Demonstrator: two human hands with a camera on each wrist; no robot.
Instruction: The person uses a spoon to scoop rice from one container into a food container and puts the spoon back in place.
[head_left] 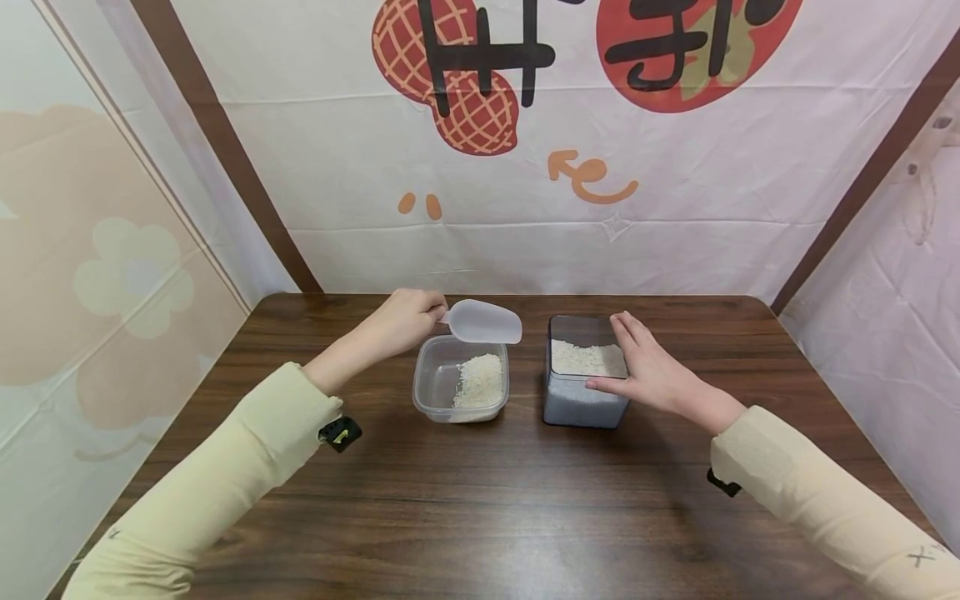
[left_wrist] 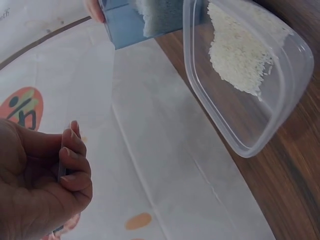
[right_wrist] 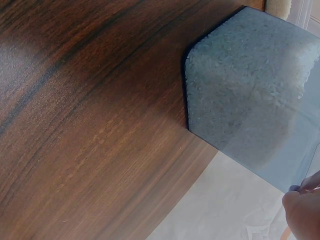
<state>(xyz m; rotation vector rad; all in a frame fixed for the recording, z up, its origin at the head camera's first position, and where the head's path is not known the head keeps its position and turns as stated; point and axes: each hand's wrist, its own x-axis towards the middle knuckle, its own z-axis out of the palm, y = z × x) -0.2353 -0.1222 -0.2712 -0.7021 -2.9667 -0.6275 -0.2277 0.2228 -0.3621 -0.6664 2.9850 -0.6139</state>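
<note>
My left hand [head_left: 408,317] grips the handle of a translucent white scoop [head_left: 486,322], held over the far edge of a clear plastic tub [head_left: 432,392]. No rice shows in the scoop. White rice [head_left: 480,382] lies heaped on the right side of the tub; the left wrist view shows this heap [left_wrist: 237,55] too. To the right stands a dark see-through bin [head_left: 585,412], part filled with rice [head_left: 588,358]. Around its right side my right hand [head_left: 652,367] holds the rim, thumb at the front and fingers toward the back corner. The right wrist view shows the bin wall [right_wrist: 250,75] closely.
Both containers stand side by side on a dark wooden table [head_left: 480,500], with a narrow gap between them. A white printed cloth [head_left: 525,250] hangs behind the table's far edge. Black straps or mounts [head_left: 341,433] sit at the wrists.
</note>
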